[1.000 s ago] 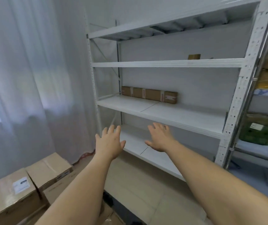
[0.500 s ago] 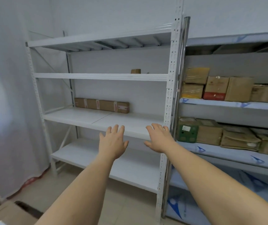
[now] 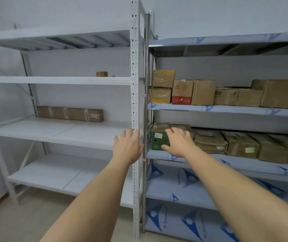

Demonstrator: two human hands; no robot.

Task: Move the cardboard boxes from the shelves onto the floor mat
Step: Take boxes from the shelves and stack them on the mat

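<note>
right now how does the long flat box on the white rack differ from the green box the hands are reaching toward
The long flat box is plain brown card crossed by pale tape bands; the green box has a green printed front with a small white label. The long flat box is low and stretched along its shelf, while the green box is compact and blocky. The long flat box lies alone, the green box is packed beside other boxes. Both sit on middle shelves, still unmoved.

white upright (image 3: 136, 102) between bays, boxes (image 3: 227, 144) seemingly tight-packed
</note>
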